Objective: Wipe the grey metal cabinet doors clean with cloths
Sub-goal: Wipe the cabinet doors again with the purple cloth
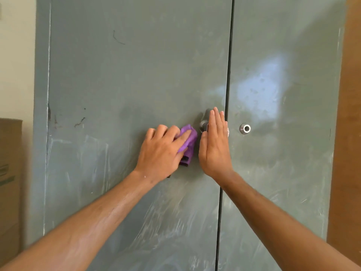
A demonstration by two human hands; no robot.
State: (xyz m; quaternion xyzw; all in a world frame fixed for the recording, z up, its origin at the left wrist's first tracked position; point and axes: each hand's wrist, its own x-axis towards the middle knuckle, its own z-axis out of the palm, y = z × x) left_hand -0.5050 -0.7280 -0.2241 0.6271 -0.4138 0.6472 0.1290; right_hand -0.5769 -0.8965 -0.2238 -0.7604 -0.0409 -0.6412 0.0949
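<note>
A grey metal cabinet fills the view, with a left door [127, 85] and a right door [283, 163] that meet at a dark vertical seam. My left hand [162, 153] presses a purple cloth [188, 141] against the left door, its fingers curled over the cloth. My right hand [214, 145] stands with straight fingers, edge-on to the door, right of the cloth. It partly hides the grey door handle [204, 122]. A thin white sliver shows behind its fingers; I cannot tell what that is. Pale smears streak the lower parts of both doors.
A round metal keyhole [245, 128] sits on the right door just past the seam. A brown cardboard box [9, 182] stands at the far left against a pale wall. A brown wooden panel [349, 133] borders the cabinet on the right.
</note>
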